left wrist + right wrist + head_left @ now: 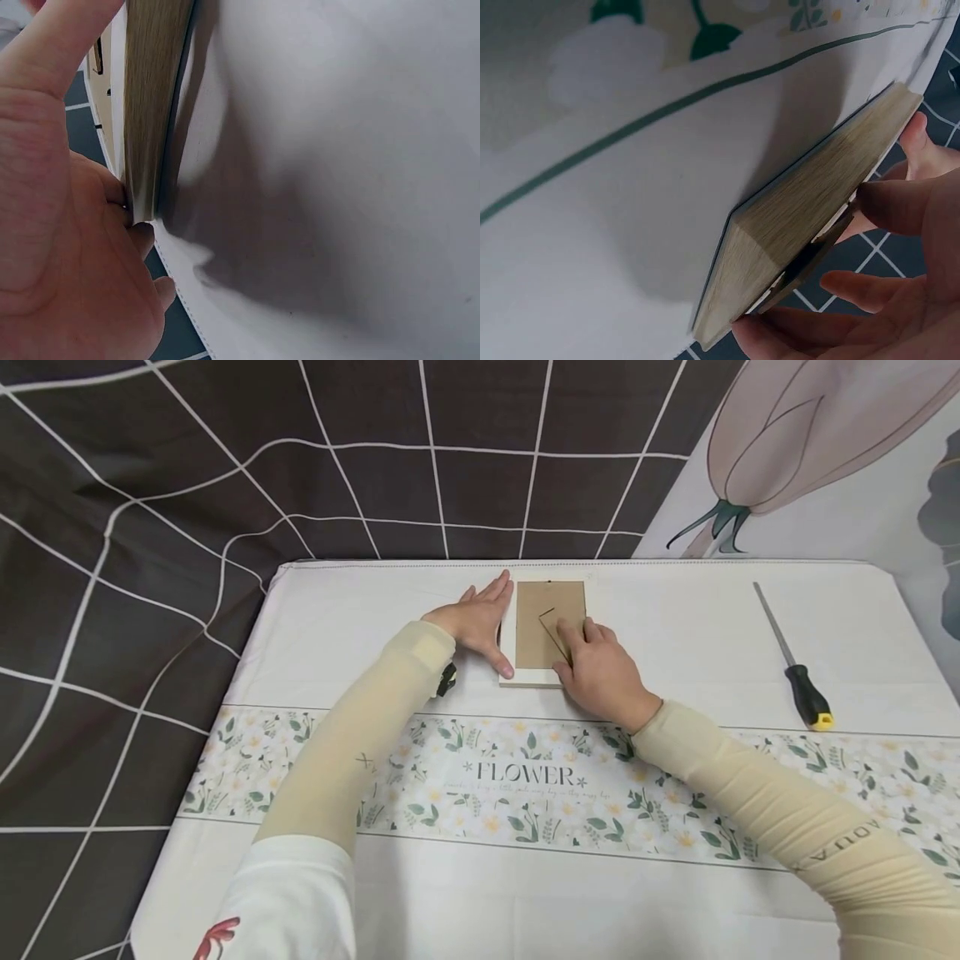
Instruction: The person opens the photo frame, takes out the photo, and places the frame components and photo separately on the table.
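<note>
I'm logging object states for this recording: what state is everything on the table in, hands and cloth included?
White cloth with flower band: spread flat.
Rectangular wood-grained, white-rimmed frame: lying on the cloth.
Flat brown board: in the frame, one corner apparently raised.
Left hand: thumb and fingers spread against the frame.
Right hand: gripping the board at that corner.
Screwdriver with black handle, yellow end: lying untouched.
Small black object: partly hidden, state unclear.

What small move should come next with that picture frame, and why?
Probably the right hand should gently lift the brown board: one side tilts up from the frame, this hand is at that edge, and the left hand touches the frame's opposite side, perhaps steadying it.
</note>
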The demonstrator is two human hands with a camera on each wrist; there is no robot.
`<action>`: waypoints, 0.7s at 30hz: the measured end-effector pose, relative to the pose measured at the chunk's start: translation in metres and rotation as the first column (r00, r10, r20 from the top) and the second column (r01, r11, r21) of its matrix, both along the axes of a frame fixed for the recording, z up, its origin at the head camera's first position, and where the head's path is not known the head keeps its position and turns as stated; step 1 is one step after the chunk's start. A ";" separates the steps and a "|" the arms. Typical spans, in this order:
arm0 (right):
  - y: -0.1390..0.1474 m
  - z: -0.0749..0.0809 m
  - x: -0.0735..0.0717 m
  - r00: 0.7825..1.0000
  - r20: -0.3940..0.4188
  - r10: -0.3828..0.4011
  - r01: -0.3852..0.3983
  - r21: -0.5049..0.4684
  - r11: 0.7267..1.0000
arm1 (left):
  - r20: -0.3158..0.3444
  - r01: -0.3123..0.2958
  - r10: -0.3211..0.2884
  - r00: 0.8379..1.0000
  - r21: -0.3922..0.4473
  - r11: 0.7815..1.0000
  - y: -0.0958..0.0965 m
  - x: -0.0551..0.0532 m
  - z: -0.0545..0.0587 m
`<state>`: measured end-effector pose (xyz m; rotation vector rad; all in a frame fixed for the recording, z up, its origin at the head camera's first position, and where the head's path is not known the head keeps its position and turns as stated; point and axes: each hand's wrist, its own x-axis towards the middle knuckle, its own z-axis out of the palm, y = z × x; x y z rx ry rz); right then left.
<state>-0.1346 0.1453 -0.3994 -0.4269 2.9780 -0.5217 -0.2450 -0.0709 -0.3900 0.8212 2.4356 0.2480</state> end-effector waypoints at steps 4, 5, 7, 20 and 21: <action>-0.001 -0.003 -0.001 0.997 -0.077 0.029 -0.026 0.031 0.999 | -0.017 0.012 -0.012 1.000 -0.024 1.000 0.001 0.000 0.001; -0.001 -0.003 -0.002 0.994 -0.099 0.039 -0.035 0.040 0.999 | -0.021 0.014 -0.014 1.000 -0.026 1.000 0.001 0.000 0.002; -0.001 -0.004 -0.003 0.989 -0.138 0.060 -0.053 0.051 0.997 | -0.030 0.015 -0.016 0.999 -0.032 0.999 0.001 0.000 0.002; -0.001 -0.004 -0.008 0.977 -0.198 0.081 -0.065 0.088 0.994 | -0.018 0.000 -0.001 1.000 -0.050 0.999 0.003 0.000 0.003; -0.001 -0.004 -0.008 0.976 -0.200 0.083 -0.066 0.091 0.994 | -0.019 0.001 -0.003 1.000 -0.054 0.999 0.003 0.000 0.003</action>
